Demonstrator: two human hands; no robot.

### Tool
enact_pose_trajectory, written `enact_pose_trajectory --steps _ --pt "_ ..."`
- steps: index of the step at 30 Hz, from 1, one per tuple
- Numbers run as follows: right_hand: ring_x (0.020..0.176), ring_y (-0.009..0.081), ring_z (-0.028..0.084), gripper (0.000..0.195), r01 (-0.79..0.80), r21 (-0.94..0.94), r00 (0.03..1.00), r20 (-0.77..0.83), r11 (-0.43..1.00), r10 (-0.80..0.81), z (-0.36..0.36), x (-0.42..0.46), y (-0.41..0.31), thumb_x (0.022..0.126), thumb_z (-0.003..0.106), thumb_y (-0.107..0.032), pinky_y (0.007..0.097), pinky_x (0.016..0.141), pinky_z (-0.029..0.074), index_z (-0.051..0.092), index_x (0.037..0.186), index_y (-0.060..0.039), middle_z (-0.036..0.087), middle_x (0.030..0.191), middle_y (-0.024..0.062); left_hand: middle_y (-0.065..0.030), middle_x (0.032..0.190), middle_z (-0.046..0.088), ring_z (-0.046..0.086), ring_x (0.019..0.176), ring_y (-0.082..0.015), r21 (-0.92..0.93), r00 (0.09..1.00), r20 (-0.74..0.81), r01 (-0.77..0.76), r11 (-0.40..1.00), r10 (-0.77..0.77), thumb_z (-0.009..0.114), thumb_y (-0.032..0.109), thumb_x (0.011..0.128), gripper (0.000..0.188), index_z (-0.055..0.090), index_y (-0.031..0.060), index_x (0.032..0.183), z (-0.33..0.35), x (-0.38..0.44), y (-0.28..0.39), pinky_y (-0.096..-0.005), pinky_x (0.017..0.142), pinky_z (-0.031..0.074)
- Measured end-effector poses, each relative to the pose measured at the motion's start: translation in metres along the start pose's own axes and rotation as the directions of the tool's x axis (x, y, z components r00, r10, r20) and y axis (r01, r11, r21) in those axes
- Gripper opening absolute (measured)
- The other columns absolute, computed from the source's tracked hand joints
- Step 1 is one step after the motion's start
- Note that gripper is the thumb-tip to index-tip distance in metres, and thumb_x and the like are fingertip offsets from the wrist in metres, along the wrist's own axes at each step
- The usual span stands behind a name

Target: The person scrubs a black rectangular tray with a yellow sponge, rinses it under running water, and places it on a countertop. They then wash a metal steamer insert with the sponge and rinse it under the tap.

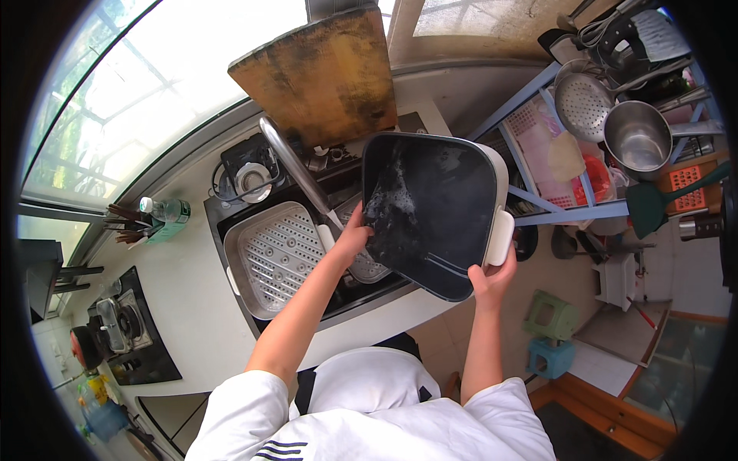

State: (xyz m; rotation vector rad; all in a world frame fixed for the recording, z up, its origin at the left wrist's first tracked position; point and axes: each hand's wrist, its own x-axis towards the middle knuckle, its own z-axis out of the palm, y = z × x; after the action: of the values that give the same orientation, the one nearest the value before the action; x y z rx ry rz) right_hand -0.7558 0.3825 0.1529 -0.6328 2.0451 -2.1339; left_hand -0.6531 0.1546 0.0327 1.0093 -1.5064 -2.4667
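A large square pot [438, 201], white outside with a dark, wet interior, is tilted over the right part of the black sink. My left hand [353, 236] grips its left side by the rim. On the pot's right, my right hand [493, 274] holds it by the corner below the white handle [500, 237]. A perforated steamer tray [277, 259] with white handles lies in the left of the sink, and another perforated metal tray [369, 268] is partly hidden under the pot. The steel faucet [294, 167] reaches between tray and pot.
A wooden cutting board [328, 75] stands upright behind the sink. A sink strainer [252, 181] sits at the back left. On the left counter are a plastic bottle [167, 210] and a gas stove [138, 328]. A blue rack [548, 213] with hanging pans stands right.
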Motion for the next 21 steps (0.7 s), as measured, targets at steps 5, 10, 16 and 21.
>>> enact_pose_trajectory --steps 5,10,16,21 --pt "0.127 0.0314 0.048 0.073 0.280 -0.285 0.957 0.164 0.917 -0.241 0.027 0.016 -0.047 0.051 0.056 -0.002 0.0377 0.100 0.042 0.055 0.123 0.0067 0.038 0.143 0.0272 -0.0033 0.127 0.053 0.051 0.103 -0.0162 -0.010 0.998 0.070 -0.003 1.000 0.004 0.043 -0.011 0.079 0.074 0.029 0.0129 0.148 0.009 0.025 0.004 -0.0290 0.085 0.043" --pt "0.125 0.0433 0.047 0.073 0.478 -0.437 0.878 0.264 0.762 -0.399 0.024 0.018 -0.063 0.050 0.061 -0.010 0.0455 0.098 0.043 0.061 0.123 -0.0059 0.039 0.142 0.0302 -0.0063 0.128 0.053 0.053 0.108 -0.0184 -0.024 0.995 0.052 0.084 0.996 -0.083 0.044 -0.006 0.086 0.061 0.033 0.0056 0.145 0.045 0.023 0.036 -0.0303 0.088 0.043" --pt "0.119 0.0447 0.051 0.072 0.649 -0.541 0.759 0.414 0.535 -0.503 0.012 0.012 -0.078 0.051 0.064 -0.014 0.0507 0.091 0.043 0.062 0.123 -0.0201 0.042 0.139 0.0295 -0.0039 0.118 0.053 0.049 0.094 -0.0159 -0.150 0.975 0.210 0.102 0.983 -0.069 0.038 -0.006 0.082 0.068 0.030 0.0137 0.146 0.066 0.039 0.038 -0.0269 0.080 0.042" --pt "0.114 0.0452 0.053 0.068 0.752 -0.529 0.648 0.480 0.394 -0.592 0.009 0.007 -0.084 0.055 0.065 -0.014 0.0509 0.089 0.044 0.062 0.123 -0.0228 0.044 0.138 0.0282 -0.0043 0.120 0.054 0.051 0.099 -0.0164 -0.109 0.970 0.228 0.117 0.987 -0.089 0.042 -0.005 0.082 0.066 0.033 0.0135 0.144 0.079 0.049 0.048 -0.0284 0.082 0.043"
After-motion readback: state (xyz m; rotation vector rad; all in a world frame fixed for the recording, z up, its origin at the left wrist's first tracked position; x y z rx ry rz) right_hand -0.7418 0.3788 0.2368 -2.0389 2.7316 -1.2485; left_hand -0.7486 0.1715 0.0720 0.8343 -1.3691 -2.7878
